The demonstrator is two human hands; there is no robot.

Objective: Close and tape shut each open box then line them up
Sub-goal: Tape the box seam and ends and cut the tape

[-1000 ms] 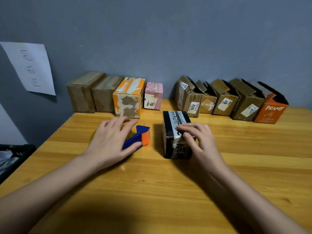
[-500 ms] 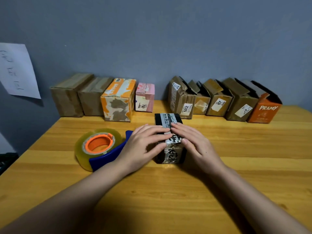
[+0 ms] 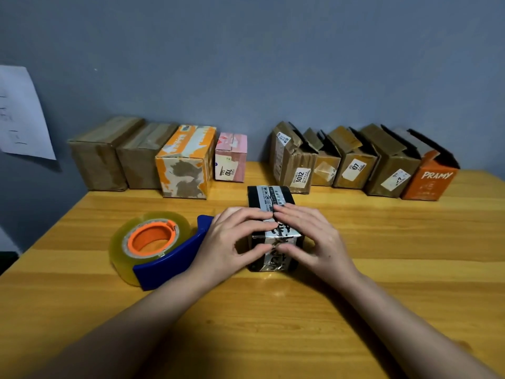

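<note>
While left hand [image 3: 232, 236], right hand [image 3: 314, 236] press flat on black box [image 3: 269, 199], tape dispenser [image 3: 158, 244] seemingly touches left wrist.

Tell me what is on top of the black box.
Both hands, left and right, rest on the black box, fingers pressing a shiny strip of tape along its top. The seam beneath is covered.

A wooden table [image 3: 355, 310] with a yellow-orange grain stands against a grey-blue wall. Along its far edge sit four closed boxes [image 3: 164, 160] side by side at left and, after a gap, five open-flapped boxes [image 3: 363, 162] at right, ending in an orange carton marked PRAMY [image 3: 429, 181]. Nearer, a black box [image 3: 270, 198] rests beside a blue tape dispenser [image 3: 155, 244] lying flat, its clear roll on an orange core.
</note>
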